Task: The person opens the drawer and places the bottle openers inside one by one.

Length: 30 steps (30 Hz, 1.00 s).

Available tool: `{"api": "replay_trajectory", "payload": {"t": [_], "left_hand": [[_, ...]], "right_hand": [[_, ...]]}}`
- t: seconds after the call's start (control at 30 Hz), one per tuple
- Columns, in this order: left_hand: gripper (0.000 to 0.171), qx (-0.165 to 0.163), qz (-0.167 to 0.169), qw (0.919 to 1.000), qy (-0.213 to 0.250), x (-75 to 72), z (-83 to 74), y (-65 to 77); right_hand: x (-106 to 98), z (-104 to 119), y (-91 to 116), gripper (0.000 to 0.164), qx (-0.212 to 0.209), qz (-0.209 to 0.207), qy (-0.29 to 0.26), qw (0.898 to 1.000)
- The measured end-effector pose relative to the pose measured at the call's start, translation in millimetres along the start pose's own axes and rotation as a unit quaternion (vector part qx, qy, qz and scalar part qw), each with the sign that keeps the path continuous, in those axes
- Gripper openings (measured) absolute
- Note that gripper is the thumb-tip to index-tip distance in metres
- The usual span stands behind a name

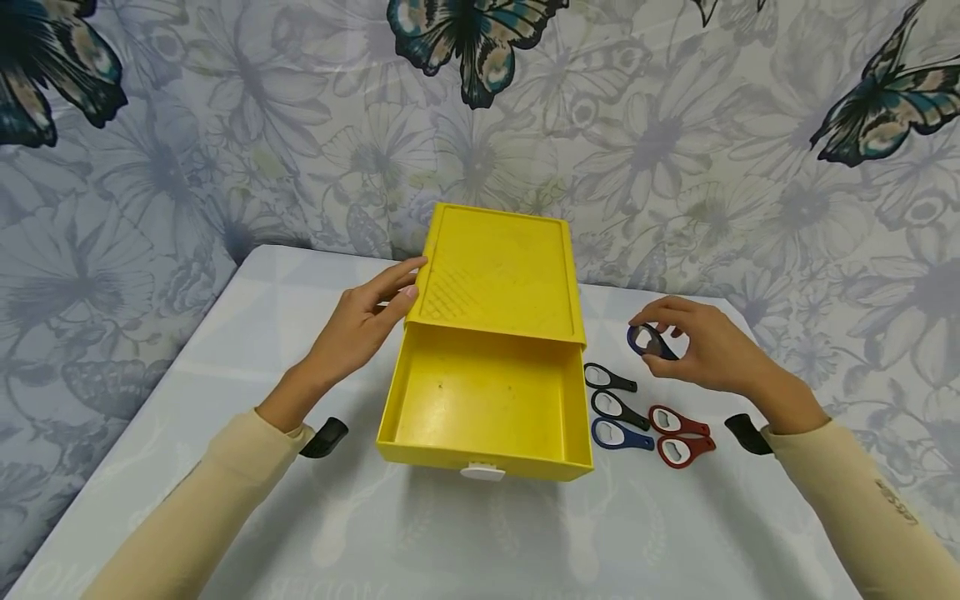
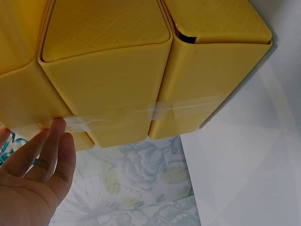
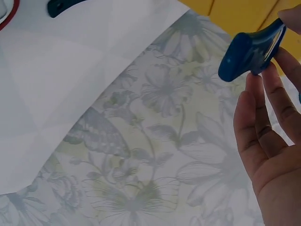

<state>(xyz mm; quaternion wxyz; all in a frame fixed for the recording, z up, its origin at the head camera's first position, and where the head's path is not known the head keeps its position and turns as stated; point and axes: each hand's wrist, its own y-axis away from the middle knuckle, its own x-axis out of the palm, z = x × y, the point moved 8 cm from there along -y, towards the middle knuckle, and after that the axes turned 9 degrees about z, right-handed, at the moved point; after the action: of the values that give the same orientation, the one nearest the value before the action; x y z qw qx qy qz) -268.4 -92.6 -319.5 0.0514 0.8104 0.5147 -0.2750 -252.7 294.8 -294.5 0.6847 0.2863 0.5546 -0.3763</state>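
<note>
My right hand [image 1: 701, 343] pinches a blue bottle opener [image 1: 651, 340] between thumb and fingers, above the table's right side. In the right wrist view the same blue opener [image 3: 251, 52] shows tilted at the fingertips. A yellow drawer unit [image 1: 498, 271] stands mid-table, its top drawer [image 1: 487, 392] pulled out toward me with nothing inside. The fingertips of my left hand [image 1: 360, 321] rest against the unit's left side, fingers mostly straight. From the left wrist, the hand [image 2: 35, 181] appears right at the unit's taped side [image 2: 108, 94].
Right of the drawer lie two black bottle openers [image 1: 611, 377], a blue one [image 1: 622, 434] and two red ones [image 1: 678, 420]. The drawer has a white knob [image 1: 482, 472] in front. A butterfly-patterned wall [image 1: 315, 125] stands behind the white table [image 1: 300, 533].
</note>
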Motion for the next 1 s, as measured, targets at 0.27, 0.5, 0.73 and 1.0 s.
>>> {"api": "replay_trajectory", "payload": {"t": [0.27, 0.5, 0.73, 1.0], "left_hand": [[0.048, 0.000, 0.000, 1.0000, -0.002, -0.2, -0.4, 0.2], [0.049, -0.006, 0.003, 1.0000, -0.003, -1.0, -0.6, 0.0], [0.049, -0.001, 0.002, 1.0000, 0.000, -1.8, -0.1, 0.0], [0.049, 0.004, 0.005, 1.0000, 0.002, -1.3, -0.6, -0.6]], "right_hand": [[-11.5, 25.5, -4.5, 0.043, -0.028, -0.004, 0.004, 1.000], [-19.8, 39.2, -8.6, 0.041, -0.032, 0.002, 0.010, 0.999], [-30.9, 54.5, -11.4, 0.045, -0.064, -0.005, 0.008, 0.998], [-39.3, 75.6, -12.4, 0.045, -0.114, -0.014, 0.017, 0.993]]}}
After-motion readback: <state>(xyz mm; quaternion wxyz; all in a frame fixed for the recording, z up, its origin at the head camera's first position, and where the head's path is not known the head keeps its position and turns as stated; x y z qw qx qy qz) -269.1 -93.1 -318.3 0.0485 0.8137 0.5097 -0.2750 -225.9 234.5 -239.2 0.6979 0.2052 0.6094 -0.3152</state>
